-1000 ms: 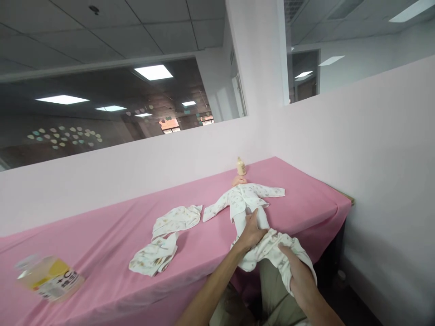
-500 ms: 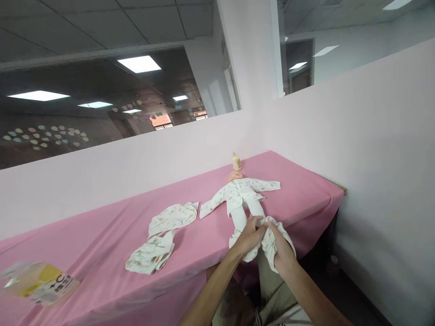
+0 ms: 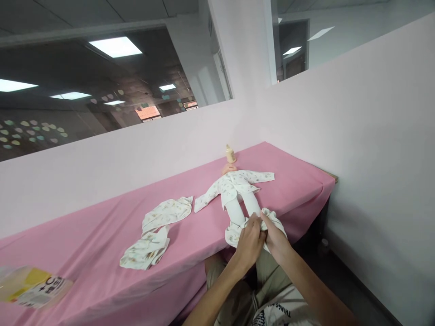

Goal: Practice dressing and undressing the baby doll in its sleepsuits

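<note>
Spreading across most of the lower view, a pink-draped surface (image 3: 102, 231) is topped nr its rt end by a white-legged doll (image 3: 250, 202), laid w/ sleeves spread & dressed up top in a patterned shirt (image 3: 223, 184). To the left, a loose, crumpled patterned cloth (image 3: 166, 214) is seen in two lumps, w/ a lg yellow-&-white-labelled bottle (image 3: 37, 287), partly cut off, farther left. Bunched patterned fabric (image 3: 234, 233) round the doll's lower legs, at the surface's nr edge, is clamped in the left hand (image 3: 249, 243) & right hand (image 3: 277, 236), held together & touching, while a sm yellowish bottle (image 3: 230, 155) is set just beyond the doll's head.
</note>
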### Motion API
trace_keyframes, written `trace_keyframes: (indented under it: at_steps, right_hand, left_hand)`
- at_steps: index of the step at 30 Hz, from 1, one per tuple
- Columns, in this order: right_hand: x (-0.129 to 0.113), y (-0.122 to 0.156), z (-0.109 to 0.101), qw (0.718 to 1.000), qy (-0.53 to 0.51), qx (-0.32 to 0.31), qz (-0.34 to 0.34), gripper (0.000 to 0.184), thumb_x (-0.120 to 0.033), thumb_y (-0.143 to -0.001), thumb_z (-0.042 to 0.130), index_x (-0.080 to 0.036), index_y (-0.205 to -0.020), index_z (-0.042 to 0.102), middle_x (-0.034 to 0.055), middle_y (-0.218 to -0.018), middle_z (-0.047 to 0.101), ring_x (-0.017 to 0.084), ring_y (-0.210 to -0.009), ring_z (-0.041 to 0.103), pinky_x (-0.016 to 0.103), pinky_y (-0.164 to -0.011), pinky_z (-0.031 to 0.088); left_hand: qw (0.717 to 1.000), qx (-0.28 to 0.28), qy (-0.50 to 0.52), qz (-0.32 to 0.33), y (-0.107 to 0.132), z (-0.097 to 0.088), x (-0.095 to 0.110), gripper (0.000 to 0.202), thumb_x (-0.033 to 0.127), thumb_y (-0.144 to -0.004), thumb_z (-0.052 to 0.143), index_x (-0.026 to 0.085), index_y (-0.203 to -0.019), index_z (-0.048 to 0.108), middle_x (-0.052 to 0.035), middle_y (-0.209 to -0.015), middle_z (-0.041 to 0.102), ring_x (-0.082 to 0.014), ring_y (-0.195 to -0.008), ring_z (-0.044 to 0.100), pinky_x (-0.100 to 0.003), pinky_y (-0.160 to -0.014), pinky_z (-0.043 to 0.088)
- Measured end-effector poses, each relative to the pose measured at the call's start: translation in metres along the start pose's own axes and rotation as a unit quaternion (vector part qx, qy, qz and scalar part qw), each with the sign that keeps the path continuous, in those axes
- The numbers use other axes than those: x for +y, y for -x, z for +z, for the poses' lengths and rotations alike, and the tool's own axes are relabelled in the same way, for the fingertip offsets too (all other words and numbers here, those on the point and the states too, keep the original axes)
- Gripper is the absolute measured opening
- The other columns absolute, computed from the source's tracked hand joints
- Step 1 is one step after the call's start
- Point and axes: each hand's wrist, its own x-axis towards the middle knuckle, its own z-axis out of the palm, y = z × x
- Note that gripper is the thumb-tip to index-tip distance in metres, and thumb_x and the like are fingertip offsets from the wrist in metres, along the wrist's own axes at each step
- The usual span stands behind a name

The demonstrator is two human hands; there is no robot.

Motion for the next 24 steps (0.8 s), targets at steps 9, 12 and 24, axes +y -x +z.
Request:
trace_keyframes:
  at_steps: [9,12,24]
  right_hand:
    - [0.003,0.018,0.013,0.995,-0.002,-0.043,-0.085,0.023,-0.021,-0.065,0.076,-0.023,-0.076,0.055,-0.0056,-0.077,0.062,0.013,-0.080,0.061,0.023,-0.079,0.050]
    - [0.003,0.033,0.010,0.994,0.053,-0.064,-0.070,0.026,-0.027,-0.074,0.071,-0.024,-0.099,0.064,-0.0002,-0.105,0.068,0.017,-0.106,0.060,0.030,-0.100,0.044]
    - [0.000,0.033,-0.027,0.977,0.178,-0.037,-0.113,0.038,-0.048,-0.078,0.068,-0.018,-0.101,0.073,0.0088,-0.111,0.071,0.026,-0.108,0.063,0.042,-0.103,0.043]
  left_hand:
    - [0.996,0.088,-0.011,0.020,-0.013,-0.005,-0.004,0.017,0.010,-0.085,0.038,0.020,-0.078,0.050,-0.0047,-0.082,0.059,-0.0182,-0.074,0.051,-0.030,-0.067,0.036]
    - [0.994,0.102,-0.006,-0.045,-0.020,-0.009,-0.008,0.019,0.015,-0.087,0.037,0.021,-0.069,0.042,-0.0019,-0.072,0.055,-0.0163,-0.066,0.047,-0.029,-0.062,0.031]
    - [0.975,0.149,0.104,-0.129,-0.020,-0.003,-0.016,0.028,0.015,-0.083,0.043,0.018,-0.109,0.052,-0.0094,-0.112,0.060,-0.0212,-0.107,0.055,-0.035,-0.093,0.041]
